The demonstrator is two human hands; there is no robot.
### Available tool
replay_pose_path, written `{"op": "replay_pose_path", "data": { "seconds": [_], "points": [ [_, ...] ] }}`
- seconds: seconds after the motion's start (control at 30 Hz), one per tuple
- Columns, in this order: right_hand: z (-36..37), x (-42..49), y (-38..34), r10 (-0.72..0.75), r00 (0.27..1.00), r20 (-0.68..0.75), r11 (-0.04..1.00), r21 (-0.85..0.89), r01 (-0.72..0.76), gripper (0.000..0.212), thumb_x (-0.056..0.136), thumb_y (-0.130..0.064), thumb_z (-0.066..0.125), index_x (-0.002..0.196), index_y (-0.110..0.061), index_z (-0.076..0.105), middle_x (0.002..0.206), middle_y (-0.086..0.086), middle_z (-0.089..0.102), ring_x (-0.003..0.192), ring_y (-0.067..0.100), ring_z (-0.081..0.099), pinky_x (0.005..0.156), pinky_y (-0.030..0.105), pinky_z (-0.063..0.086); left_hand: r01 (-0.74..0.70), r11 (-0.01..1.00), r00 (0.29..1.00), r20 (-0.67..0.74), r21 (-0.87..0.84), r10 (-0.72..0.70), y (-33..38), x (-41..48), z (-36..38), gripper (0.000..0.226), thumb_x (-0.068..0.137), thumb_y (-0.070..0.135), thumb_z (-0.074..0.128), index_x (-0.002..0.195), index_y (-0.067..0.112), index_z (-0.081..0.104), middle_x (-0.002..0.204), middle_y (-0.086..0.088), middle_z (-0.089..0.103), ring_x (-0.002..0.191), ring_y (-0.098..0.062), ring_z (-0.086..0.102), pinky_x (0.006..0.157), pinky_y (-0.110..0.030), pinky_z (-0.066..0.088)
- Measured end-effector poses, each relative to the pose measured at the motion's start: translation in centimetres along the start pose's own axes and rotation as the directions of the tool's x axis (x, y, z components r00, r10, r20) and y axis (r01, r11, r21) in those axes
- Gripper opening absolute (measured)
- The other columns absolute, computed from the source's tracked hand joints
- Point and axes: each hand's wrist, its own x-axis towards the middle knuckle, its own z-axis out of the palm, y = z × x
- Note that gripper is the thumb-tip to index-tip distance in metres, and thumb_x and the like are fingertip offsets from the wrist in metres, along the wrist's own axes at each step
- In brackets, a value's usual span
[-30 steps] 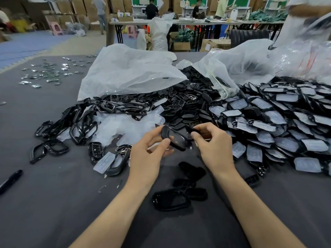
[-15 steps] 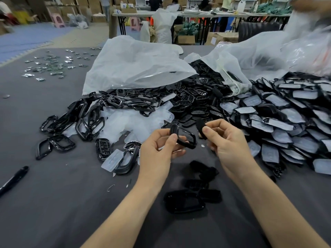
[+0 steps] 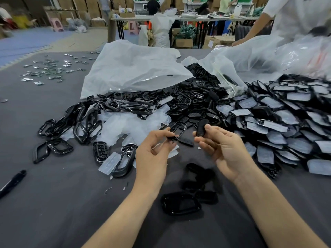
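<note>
Head view: the left hand (image 3: pixel 154 149) pinches a glossy black frame (image 3: pixel 177 128) by its lower end, and the right hand (image 3: pixel 227 151) pinches a small dark insert (image 3: pixel 201 128). Both are held apart above the grey surface (image 3: pixel 53 203). They look like light, stiff, slick plastic, best gripped by the edges.

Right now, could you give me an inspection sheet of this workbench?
Surface: grey table, cloth-covered.
Job's things: black frame and black oval piece, held apart.
Clutter: frame pile, film-covered parts, plastic bags, pen, black shell.
Hands: left hand pinches the black frame; right hand pinches the black oval piece.
Cables: nothing seen.
Surroundings: person in white, cardboard boxes.
</note>
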Motion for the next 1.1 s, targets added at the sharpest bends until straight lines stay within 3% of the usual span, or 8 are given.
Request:
{"op": "replay_pose_path", "data": {
  "seconds": [0.13,0.27,0.47,0.63,0.77,0.87,0.97,1.1],
  "points": [
    [0.03,0.05,-0.11,0.085,0.996,0.006,0.992,0.090,-0.085,0.021,0.079,-0.016,0.062,0.087,0.002,0.063,0.073,0.011,0.073,0.054,0.007,0.067,0.045,0.012,0.050,0.033,0.997,0.999,-0.001,-0.067,-0.034,0.20,-0.06,0.05,0.031,0.094,-0.009,0.050,0.082,0.015,0.065,0.077,-0.008,0.073,0.077,-0.023,0.074,0.067,-0.022,0.056],
    [0.23,-0.04,-0.38,0.143,0.990,0.001,0.973,0.181,-0.141,0.025,0.068,-0.017,0.064,0.083,0.003,0.063,0.068,0.010,0.072,0.051,0.006,0.066,0.043,0.011,0.048,0.036,0.996,0.999,-0.028,-0.082,-0.039,0.15,-0.01,0.04,0.030,0.092,-0.013,0.045,0.085,0.009,0.064,0.072,-0.006,0.070,0.076,-0.024,0.074,0.068,-0.022,0.056],
    [0.37,-0.26,-0.61,0.209,0.977,0.044,0.947,0.240,-0.214,0.033,0.069,-0.016,0.063,0.090,0.009,0.060,0.061,0.010,0.069,0.049,0.006,0.065,0.042,0.010,0.048,0.021,0.998,0.999,-0.045,-0.056,-0.023,0.11,-0.04,0.10,0.035,0.089,-0.017,0.038,0.086,0.007,0.064,0.075,-0.011,0.068,0.075,-0.024,0.074,0.067,-0.022,0.056],
    [0.19,-0.24,-0.78,0.240,0.967,0.083,0.924,0.285,-0.254,0.026,0.070,-0.014,0.063,0.079,0.010,0.066,0.073,0.014,0.071,0.052,0.007,0.066,0.041,0.011,0.048,0.007,0.999,0.999,-0.033,-0.042,-0.009,0.18,-0.24,0.04,0.030,0.093,-0.012,0.038,0.087,0.005,0.063,0.068,-0.003,0.066,0.073,-0.025,0.074,0.065,-0.024,0.057],
    [0.31,-0.46,-0.77,0.232,0.967,0.107,0.927,0.277,-0.254,0.038,0.071,-0.014,0.061,0.099,0.012,0.058,0.067,0.012,0.070,0.050,0.006,0.066,0.042,0.010,0.048,0.010,0.999,1.000,-0.027,-0.052,-0.012,0.32,-0.41,0.02,0.019,0.097,-0.001,0.049,0.088,0.007,0.064,0.076,-0.013,0.071,0.073,-0.025,0.074,0.065,-0.023,0.056],
    [0.42,-0.60,-0.76,0.204,0.973,0.108,0.937,0.268,-0.226,0.052,0.070,-0.011,0.061,0.118,0.004,0.050,0.064,0.010,0.069,0.051,0.006,0.066,0.044,0.010,0.048,0.014,0.999,1.000,-0.024,-0.049,-0.015,0.28,-0.44,0.05,0.013,0.095,0.001,0.054,0.088,0.007,0.063,0.077,-0.011,0.072,0.072,-0.024,0.074,0.065,-0.023,0.056],
    [0.26,-0.36,-0.72,0.174,0.982,0.079,0.948,0.258,-0.188,0.039,0.067,-0.009,0.065,0.103,0.002,0.055,0.068,0.010,0.069,0.052,0.007,0.066,0.043,0.010,0.048,0.024,0.999,1.000,-0.015,-0.047,-0.025,0.16,-0.34,-0.01,0.010,0.094,-0.001,0.056,0.090,0.004,0.063,0.080,-0.011,0.072,0.074,-0.023,0.074,0.065,-0.021,0.056],
    [0.10,-0.23,-0.61,0.123,0.989,0.076,0.967,0.214,-0.137,0.028,0.064,-0.012,0.068,0.088,0.000,0.058,0.054,0.000,0.060,0.050,0.006,0.062,0.045,0.010,0.049,0.027,0.999,1.000,0.003,-0.041,-0.027,0.08,-0.33,-0.08,0.009,0.092,-0.003,0.058,0.089,0.004,0.063,0.080,-0.011,0.072,0.075,-0.024,0.074,0.066,-0.023,0.057]
  ]
}}
